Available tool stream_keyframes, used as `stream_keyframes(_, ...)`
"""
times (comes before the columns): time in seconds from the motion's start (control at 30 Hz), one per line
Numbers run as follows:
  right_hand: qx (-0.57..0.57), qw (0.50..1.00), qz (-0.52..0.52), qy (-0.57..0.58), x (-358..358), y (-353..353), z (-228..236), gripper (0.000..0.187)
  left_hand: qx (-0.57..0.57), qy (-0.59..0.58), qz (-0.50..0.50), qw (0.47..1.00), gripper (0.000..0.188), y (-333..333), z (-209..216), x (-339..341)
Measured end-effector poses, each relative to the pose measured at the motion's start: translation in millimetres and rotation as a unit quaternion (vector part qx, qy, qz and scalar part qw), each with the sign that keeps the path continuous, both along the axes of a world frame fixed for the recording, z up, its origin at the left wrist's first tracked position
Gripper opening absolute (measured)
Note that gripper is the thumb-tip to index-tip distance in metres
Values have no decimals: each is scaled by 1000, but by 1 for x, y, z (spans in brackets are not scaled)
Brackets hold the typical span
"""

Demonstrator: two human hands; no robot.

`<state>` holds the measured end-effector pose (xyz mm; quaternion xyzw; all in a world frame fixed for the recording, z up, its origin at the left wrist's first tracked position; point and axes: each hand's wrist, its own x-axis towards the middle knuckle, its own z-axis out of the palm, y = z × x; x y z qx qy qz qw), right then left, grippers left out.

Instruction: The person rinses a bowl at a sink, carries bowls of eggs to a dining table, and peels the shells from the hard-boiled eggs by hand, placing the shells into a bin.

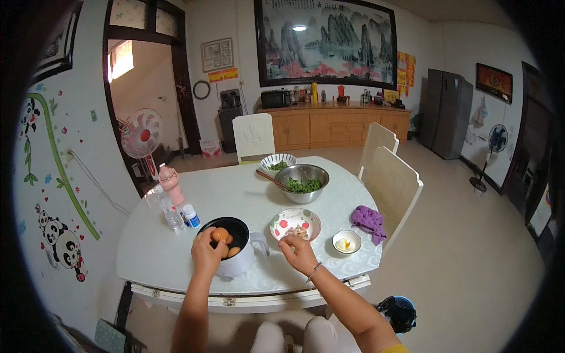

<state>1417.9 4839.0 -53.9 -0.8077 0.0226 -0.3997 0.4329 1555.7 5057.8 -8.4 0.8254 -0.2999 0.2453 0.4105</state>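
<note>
My left hand (206,253) is at the rim of a white pot with a dark inside (238,266), its fingers closed around a brown egg (219,234). More brown eggs (233,252) lie in the pot below it. Over the near edge of a white plate with red fruit patterns (283,219) is my right hand (299,255), thumb and fingertips pinched together; whatever they may hold is too small to name. Pale broken pieces, perhaps eggshell (300,233), lie on that plate. To its right a small white bowl (336,247) contains a peeled egg with yellow yolk showing (346,242).
Farther back stand a steel bowl (318,195) of chopped greens with chopsticks (272,179) and a striped bowl (266,163). A pink bottle (170,183), a clear bottle (172,216) and a pill bottle (190,216) stand left; a purple cloth (369,223) lies right.
</note>
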Motion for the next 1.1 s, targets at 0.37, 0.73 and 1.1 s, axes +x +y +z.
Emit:
stream_keyframes(0.37, 54, 996, -10, 77, -29, 2, -37, 20, -287, 367, -181, 866, 31, 7, 14, 20)
stream_keyframes(0.73, 116, 989, -57, 72, -30, -1, -85, 18, -99, 346, -217, 908, 32, -2, 30, 25)
stream_keyframes(1.1, 115, 989, -72, 60, -29, -3, -97, 17, 197, 4, -80, 977, 30, 3, 10, 39)
